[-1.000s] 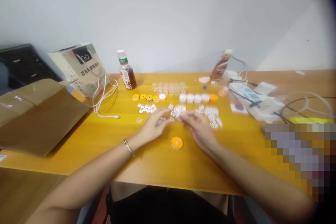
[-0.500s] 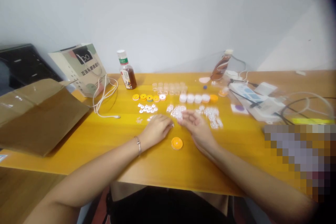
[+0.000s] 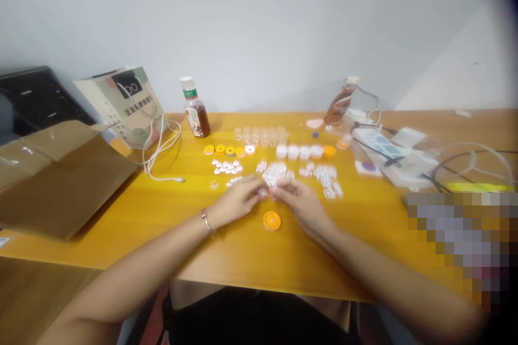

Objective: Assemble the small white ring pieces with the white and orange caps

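My left hand (image 3: pixel 238 199) is closed, its fingertips pinching a small white openwork piece (image 3: pixel 263 192). Close beside it, my right hand (image 3: pixel 305 205) has thumb and fingers drawn together; whatever is between them is too blurred to make out. Just beyond both hands lies a pile of white openwork pieces (image 3: pixel 275 172). On the table in front of my wrists sits a round orange cap (image 3: pixel 272 220). Several small white pointed pieces (image 3: pixel 226 166) lie past my left hand, and more white openwork pieces (image 3: pixel 326 177) lie past my right.
Behind are clear cups (image 3: pixel 265 136), a row of yellow and white rings (image 3: pixel 220 149) and white round containers (image 3: pixel 299 152). Two drink bottles, one upright (image 3: pixel 196 113) and one tilted (image 3: pixel 342 102), stand farther back. Paper bags (image 3: pixel 60 172) and a white cable (image 3: pixel 162 178) are left, a power strip (image 3: pixel 388 156) right.
My right hand's fingers have closed together and come nearer to my left fingertips. My left hand has shifted slightly left, and the white piece at its fingertips shows more fully.
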### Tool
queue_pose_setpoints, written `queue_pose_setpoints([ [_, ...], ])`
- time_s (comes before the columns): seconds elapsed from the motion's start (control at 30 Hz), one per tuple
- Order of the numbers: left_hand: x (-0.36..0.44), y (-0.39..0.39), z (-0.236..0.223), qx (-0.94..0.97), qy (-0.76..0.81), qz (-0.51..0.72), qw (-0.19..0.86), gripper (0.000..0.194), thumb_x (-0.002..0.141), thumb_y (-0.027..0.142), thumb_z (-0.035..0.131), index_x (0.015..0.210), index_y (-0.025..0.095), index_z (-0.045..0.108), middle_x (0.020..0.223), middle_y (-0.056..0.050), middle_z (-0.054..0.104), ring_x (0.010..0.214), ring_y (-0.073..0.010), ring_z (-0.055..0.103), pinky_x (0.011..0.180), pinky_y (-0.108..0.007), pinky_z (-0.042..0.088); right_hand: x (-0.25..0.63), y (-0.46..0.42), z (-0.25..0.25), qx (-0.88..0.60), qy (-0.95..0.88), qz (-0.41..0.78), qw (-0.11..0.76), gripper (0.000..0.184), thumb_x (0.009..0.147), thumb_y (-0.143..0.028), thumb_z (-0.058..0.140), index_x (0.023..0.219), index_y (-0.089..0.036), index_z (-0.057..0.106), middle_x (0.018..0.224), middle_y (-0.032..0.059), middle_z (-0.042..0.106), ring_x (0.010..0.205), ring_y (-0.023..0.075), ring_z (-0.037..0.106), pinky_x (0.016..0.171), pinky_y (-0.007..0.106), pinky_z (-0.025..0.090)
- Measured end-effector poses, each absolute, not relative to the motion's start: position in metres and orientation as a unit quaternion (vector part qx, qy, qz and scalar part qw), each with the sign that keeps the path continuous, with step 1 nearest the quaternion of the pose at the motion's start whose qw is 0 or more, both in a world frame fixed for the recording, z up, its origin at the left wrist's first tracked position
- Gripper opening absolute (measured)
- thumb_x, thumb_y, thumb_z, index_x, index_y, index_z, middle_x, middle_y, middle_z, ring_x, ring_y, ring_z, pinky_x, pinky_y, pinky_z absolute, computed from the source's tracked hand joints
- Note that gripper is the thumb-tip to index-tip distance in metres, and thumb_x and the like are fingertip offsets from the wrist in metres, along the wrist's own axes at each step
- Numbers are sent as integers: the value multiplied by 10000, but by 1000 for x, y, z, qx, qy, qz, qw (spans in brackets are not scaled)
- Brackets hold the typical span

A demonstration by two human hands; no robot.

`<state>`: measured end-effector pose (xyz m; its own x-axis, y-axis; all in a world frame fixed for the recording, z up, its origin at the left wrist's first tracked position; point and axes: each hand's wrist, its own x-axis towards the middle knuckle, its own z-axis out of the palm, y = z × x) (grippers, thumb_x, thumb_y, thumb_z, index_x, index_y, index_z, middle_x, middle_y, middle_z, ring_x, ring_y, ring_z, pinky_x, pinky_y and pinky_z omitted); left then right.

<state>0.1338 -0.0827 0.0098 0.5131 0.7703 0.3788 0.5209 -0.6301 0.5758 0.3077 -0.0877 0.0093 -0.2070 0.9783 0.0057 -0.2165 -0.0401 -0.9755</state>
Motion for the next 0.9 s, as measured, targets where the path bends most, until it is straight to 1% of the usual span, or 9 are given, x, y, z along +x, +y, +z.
queue_pose_setpoints([
  [0.13,123,-84,24,805,380,387,239,187,805,203,562,986,171,596,874,-43,591,782,-125,560,736,-269,467,309,-87,12,-399,-503,589,492,199,603,-272,743,673,-194,575,616,-46,614,581,96,568,690,278,463],
  [0.23,120,-86,30,779,371,424,275,209,782,244,603,976,165,615,888,-52,609,780,-124,585,723,-260,486,308,-89,13,-391,-510,598,480,189,609,-261,737,667,-196,570,624,-49,614,587,92,569,687,274,464],
  [0.37,122,-90,36,780,353,446,260,185,762,247,631,929,169,638,851,-47,604,764,-122,569,726,-266,481,305,-94,14,-373,-513,618,464,201,584,-245,750,652,-197,567,622,-52,618,603,96,581,671,266,473],
  [0.43,124,-91,38,788,347,445,247,178,756,244,637,923,185,648,868,-48,595,808,-134,561,768,-291,472,304,-96,14,-365,-514,628,456,210,571,-248,759,649,-199,570,626,-48,628,606,100,587,658,266,479],
  [0.53,124,-92,40,796,334,445,239,170,747,225,646,915,205,658,952,-54,594,913,-156,555,850,-331,448,304,-98,15,-356,-512,638,451,214,562,-249,766,645,-204,574,618,-47,633,602,101,593,647,260,484],
  [0.6,125,-92,40,796,330,441,251,165,752,211,638,916,206,659,970,-53,614,927,-157,564,867,-335,443,303,-98,14,-353,-509,642,452,218,557,-246,771,640,-208,573,606,-52,628,595,99,592,640,254,484],
  [0.8,128,-91,36,751,392,413,333,198,760,240,625,946,176,643,879,-52,670,771,-137,617,733,-274,489,303,-97,12,-355,-512,634,459,242,552,-281,775,638,-204,562,635,-47,622,596,97,578,615,244,481],
  [0.9,130,-91,33,733,404,408,365,215,763,249,620,960,164,624,848,-52,673,769,-140,626,703,-261,490,305,-96,15,-357,-536,618,450,209,613,-328,738,662,-198,581,638,-34,621,597,99,570,624,248,474],
])
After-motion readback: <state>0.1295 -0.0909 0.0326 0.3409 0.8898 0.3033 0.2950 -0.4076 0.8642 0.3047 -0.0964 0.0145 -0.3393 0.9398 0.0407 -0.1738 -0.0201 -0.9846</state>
